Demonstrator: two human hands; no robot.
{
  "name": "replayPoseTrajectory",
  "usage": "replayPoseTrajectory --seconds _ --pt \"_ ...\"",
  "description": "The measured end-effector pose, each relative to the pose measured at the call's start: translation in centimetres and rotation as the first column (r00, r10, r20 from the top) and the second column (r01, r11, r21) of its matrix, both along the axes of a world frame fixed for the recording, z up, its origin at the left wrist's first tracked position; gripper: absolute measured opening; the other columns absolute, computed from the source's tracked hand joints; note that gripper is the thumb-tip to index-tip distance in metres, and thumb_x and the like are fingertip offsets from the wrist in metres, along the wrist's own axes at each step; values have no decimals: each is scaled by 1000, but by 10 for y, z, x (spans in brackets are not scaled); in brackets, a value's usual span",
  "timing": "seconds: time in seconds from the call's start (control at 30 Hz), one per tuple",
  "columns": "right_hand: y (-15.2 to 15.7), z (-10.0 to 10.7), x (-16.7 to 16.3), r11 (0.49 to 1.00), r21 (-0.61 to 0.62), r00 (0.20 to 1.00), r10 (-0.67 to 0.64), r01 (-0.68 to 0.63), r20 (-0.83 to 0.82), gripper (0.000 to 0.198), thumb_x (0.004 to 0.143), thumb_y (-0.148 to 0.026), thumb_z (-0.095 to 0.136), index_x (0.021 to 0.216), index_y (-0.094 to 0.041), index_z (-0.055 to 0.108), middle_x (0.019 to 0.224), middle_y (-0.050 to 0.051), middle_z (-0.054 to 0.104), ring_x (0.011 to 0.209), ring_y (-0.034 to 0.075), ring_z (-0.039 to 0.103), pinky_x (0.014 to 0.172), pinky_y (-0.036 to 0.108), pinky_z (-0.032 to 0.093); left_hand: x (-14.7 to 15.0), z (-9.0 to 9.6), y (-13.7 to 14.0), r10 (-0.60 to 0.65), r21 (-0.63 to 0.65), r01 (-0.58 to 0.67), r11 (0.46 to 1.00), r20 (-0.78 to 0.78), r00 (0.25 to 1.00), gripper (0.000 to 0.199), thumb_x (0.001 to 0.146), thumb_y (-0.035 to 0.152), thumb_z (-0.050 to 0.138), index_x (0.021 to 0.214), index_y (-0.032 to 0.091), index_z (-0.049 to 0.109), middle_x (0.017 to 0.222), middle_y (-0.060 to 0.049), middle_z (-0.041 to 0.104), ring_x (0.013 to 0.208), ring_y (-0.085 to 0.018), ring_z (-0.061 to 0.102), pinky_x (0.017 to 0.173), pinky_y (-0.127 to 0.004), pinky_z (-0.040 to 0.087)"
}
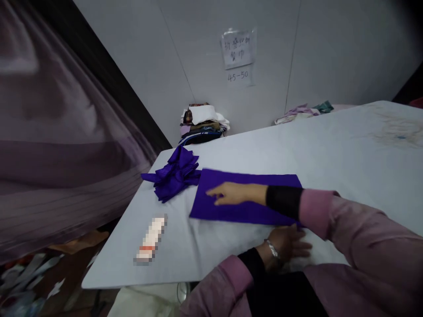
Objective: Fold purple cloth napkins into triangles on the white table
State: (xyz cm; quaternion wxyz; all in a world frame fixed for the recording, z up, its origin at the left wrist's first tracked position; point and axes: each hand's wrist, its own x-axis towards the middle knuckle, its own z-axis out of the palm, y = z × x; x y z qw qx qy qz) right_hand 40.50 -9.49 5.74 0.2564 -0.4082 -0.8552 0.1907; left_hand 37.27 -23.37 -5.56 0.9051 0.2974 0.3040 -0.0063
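Note:
A purple cloth (211,207) lies flat in a long rectangle on the white-covered table (178,246). My right hand (228,193) reaches in from the right over its left half, index finger stretched out and the other fingers loosely bent. Whether it presses on the fabric or hovers just above, I cannot tell. Lower down, my left hand (291,245), with a silver bracelet at the wrist, is near the cloth's front right corner. Its fingers are spread over the table and the thumb is by the cloth's edge. Beyond the cloth's left end sits a crumpled heap of purple cloth (176,174).
A blurred-out pale strip (151,240) lies at the table's front left. Folded fabrics (201,123) are stacked behind the table, with more cloth (300,112) farther right. A draped curtain (66,154) hangs at left. A handwritten sign (238,49) is on the wall.

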Motion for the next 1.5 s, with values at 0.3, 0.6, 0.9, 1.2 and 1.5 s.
replayPoseTrajectory --seconds 0.3,0.6,0.9,1.2,1.5 --pt "-221 -114 93 853 20 846 -521 522 112 37 90 -32 47 125 -27 56 128 6 57 120 23 50 96 42 45 -153 22 87 381 977 133 168 -189 905 26 79 34 53 97 20 66 99 -9 68 97 -23 61 93 -42 44" --pt "-262 -140 155 689 210 638 -723 694 266 37 92 -25 35 118 -26 62 124 5 60 111 25 56 89 44 48 -226 2 142 759 742 644 -189 -306 575 36 80 37 51 106 13 63 106 -13 61 103 -28 54 94 -43 43" --pt "-271 -119 207 503 167 460 -855 848 240 39 91 -35 34 107 -22 67 110 8 67 101 29 62 84 45 51 -209 -7 122 681 917 378 -126 -197 705 34 75 25 48 104 19 62 103 -8 59 99 -23 57 94 -40 46" --pt "-268 -120 142 677 179 622 -730 714 284 35 91 -34 42 120 -26 61 123 8 59 107 26 56 89 44 48 -238 -3 136 805 939 338 58 -244 540 41 70 30 56 109 19 60 105 -7 60 95 -23 59 89 -39 48" --pt "-279 -144 213 667 224 640 -745 711 186 41 89 -37 32 114 -31 65 117 9 62 107 34 54 85 52 42 -203 10 93 666 948 318 -4 -235 708 40 72 11 53 111 19 59 106 -6 59 93 -18 59 85 -35 51"
